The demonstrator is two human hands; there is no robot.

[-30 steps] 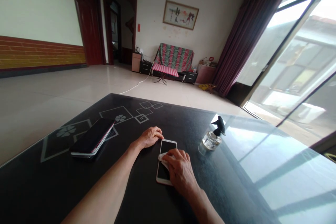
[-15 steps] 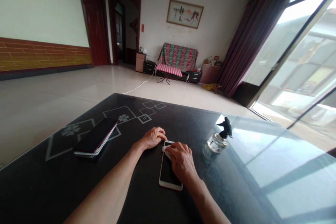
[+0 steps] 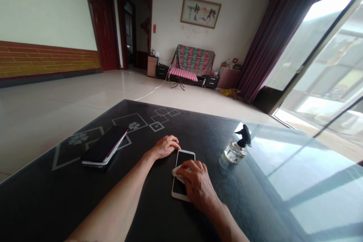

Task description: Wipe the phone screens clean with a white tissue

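So the right hand (image 3: 199, 183) is the busy one here. Its grip is closed pretty snugly, thumb and fingers pinched on a small crumpled white cloth or tissue (image 3: 178, 174) (can't tell which), and that's pressed down on a white-framed smartphone with a dark screen (image 3: 184, 158). The phone lies flat, screen up, on a glossy black desk (image 3: 159, 213) with pale diamond and flower patterns, and the hand covers a good bit of its middle and right side.

Left hand (image 3: 166, 146) is resting on the desk by the phone's top left corner. That grip is kinda half open, fingers loosely bent and wrapped around nothing. The fingertips are right at the corner, but honestly I can't tell if they're actually touching.

Off to the right of the phone, well apart from it, there's a short clear bottle with a black trigger spray head (image 3: 235, 153), standing upright. Over on the left side of the desk is a flat stack of dark rectangular objects with pale edges (image 3: 104, 145), lying at an angle partly over the printed pattern.

Further back in the room: a small table with a pink-and-white striped top (image 3: 183, 73), in front of a red-and-green patterned cloth (image 3: 194, 59).
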